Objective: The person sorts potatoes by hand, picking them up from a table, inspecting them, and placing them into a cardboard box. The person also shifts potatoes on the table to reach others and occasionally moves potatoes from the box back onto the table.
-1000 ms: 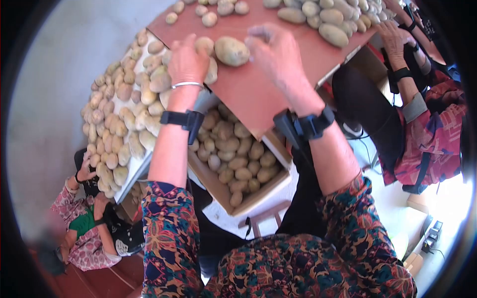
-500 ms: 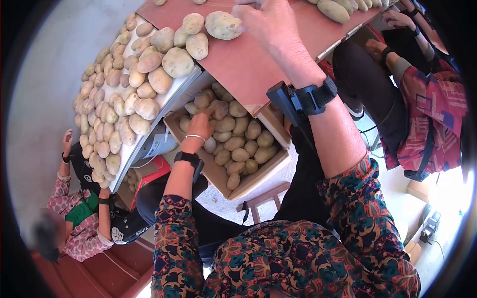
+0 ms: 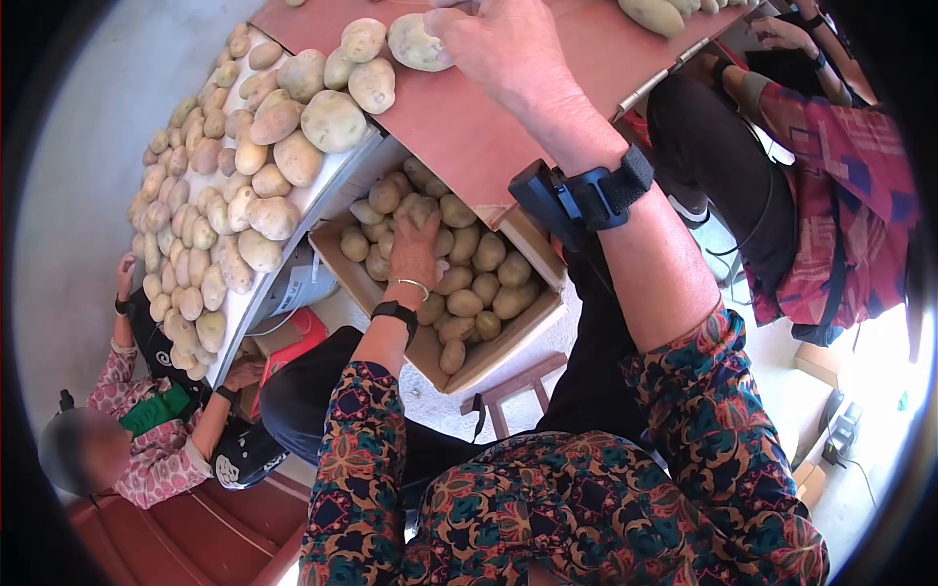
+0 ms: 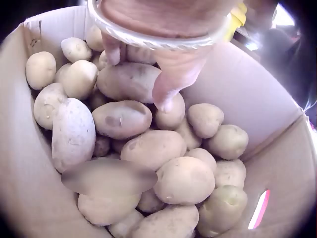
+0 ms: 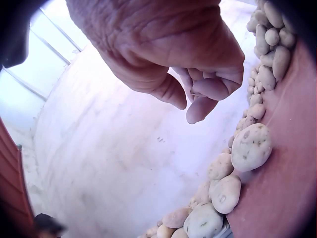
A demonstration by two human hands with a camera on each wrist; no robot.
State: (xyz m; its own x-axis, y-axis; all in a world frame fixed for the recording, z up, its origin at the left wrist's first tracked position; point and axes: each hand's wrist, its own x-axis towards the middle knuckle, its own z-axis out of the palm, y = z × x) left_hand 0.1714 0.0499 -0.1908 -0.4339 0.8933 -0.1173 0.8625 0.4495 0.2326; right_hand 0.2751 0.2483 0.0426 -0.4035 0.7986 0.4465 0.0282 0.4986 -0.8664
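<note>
Inside a cardboard box of potatoes, my left hand rests over the pile. Its fingers reach onto a potato near the far side of the box. In the left wrist view the thumb points down, its tip at a small potato, apart from the finger opposite; the palm hides part of the pile. Above the red-brown tabletop, my right hand hangs with bent fingers beside a large potato. Its thumb and fingertips stand apart with nothing between them in the right wrist view.
Many potatoes cover a white-topped table on the left. More potatoes lie at the far right of the tabletop. One person sits at lower left, another at right. A wooden stool stands below the box.
My left hand has come down from the potatoes at the table edge into the box. My right hand has shifted slightly up and left, staying near the large potato, which has not been lifted.
</note>
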